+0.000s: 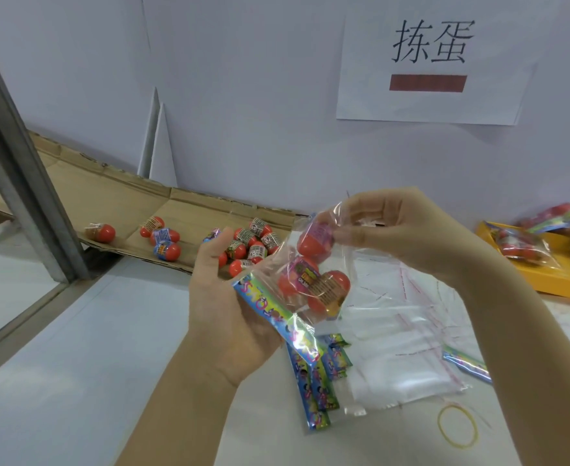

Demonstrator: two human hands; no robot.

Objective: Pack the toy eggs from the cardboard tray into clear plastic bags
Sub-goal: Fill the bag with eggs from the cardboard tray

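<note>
Eggs (248,245) loose on tray (189,210), left hand (230,297) partly covering cluster. Spare bags (394,348), strips (314,391), rubber band (458,425) on table (75,364) under hands; yellow bin (545,284) at right. left hand grips bag (330,257) from below, packed eggs (310,284) inside. right hand (398,230) pinches top egg (314,235) at bag mouth, fingers closed on it.

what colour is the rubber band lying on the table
Yellow. The rubber band shows best in the head view, lower right.
</note>
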